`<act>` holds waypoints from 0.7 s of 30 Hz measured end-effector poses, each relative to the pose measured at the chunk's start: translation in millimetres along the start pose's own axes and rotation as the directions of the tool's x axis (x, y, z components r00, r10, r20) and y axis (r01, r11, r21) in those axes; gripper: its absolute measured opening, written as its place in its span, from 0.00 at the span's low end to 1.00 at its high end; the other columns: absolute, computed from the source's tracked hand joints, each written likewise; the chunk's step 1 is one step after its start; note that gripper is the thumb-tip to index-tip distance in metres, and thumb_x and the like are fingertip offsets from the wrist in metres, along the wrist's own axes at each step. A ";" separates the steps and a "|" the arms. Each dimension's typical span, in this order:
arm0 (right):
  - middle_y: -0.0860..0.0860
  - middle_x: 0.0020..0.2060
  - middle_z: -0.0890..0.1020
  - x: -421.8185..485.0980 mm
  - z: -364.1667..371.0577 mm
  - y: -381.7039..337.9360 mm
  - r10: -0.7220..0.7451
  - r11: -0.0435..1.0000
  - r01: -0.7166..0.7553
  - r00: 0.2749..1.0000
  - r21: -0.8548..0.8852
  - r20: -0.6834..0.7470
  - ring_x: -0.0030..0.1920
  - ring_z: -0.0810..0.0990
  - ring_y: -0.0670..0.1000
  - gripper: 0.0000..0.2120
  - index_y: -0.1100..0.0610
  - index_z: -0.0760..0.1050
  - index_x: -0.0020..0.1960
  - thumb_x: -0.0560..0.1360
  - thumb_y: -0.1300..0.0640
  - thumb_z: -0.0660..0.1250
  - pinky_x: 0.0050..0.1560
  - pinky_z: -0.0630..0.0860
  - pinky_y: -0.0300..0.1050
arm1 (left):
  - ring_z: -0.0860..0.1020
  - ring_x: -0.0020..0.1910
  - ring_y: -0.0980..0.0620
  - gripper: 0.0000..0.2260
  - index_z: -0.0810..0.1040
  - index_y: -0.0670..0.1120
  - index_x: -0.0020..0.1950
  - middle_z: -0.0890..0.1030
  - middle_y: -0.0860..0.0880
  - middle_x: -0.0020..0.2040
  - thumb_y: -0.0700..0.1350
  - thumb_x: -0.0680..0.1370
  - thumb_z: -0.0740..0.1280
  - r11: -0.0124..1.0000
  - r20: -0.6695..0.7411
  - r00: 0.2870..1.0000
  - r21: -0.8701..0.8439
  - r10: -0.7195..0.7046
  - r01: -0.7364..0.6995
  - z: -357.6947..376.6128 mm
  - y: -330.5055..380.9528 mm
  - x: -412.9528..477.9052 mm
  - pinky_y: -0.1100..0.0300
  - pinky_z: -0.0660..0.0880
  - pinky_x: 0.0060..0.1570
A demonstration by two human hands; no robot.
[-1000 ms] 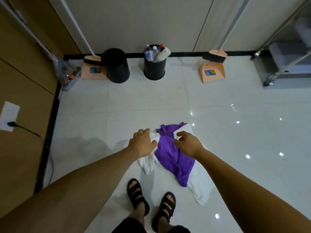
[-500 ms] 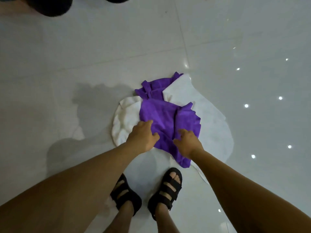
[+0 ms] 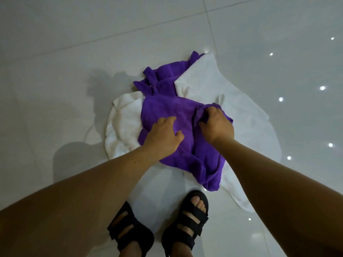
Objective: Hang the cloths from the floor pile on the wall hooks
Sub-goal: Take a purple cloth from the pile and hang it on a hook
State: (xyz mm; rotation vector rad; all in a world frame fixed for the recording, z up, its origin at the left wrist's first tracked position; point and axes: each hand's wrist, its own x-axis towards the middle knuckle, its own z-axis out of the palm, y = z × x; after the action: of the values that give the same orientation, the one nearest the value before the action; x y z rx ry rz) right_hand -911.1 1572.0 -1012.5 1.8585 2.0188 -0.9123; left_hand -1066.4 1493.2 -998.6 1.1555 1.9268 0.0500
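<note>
- As the person bends over the pile, both bare hands are down on the purple cloth [image 3: 167, 106], which lies crumpled on top of the white cloth [image 3: 241, 108] on the pale tiled floor [image 3: 74, 52].
- The left hand [image 3: 163, 135] sits on the near-left part of the purple cloth, its fingers bent down into the fabric and its thumb stuck out toward the other hand; it seems to be gripping the cloth, though the fingertips are hidden.
- The right hand [image 3: 218, 125] lies just beside the left, slightly farther out, and it pinches a raised fold of the purple cloth between thumb and curled fingers.
- Most of the purple cloth spreads beyond the knuckles of both hands, and a long tail of it runs back under the right wrist toward the feet.
- White cloth shows on the outer side of each hand: a rumpled lobe left of the left hand and a wider sheet right of the right hand. I cannot tell whether that is one piece or two.
- Below the forearms stand two feet in black strap sandals [image 3: 187, 221], close to the near edge of the pile.
</note>
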 end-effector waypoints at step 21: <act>0.50 0.29 0.73 -191.4 -253.6 -140.6 -0.378 0.813 0.382 0.920 0.439 -0.099 0.30 0.70 0.47 0.13 0.50 0.64 0.38 0.77 0.55 0.66 0.36 0.71 0.48 | 0.69 0.67 0.45 0.19 0.78 0.44 0.59 0.74 0.45 0.65 0.51 0.71 0.72 0.914 0.056 0.920 0.107 0.387 -0.391 -254.8 108.5 -172.7 0.52 0.66 0.65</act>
State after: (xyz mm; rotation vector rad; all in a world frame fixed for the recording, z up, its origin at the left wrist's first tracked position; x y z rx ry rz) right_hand -959.1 1569.4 -668.4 1.6689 2.3906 -1.6082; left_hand -1131.7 1522.5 -680.2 1.5966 1.6605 0.1338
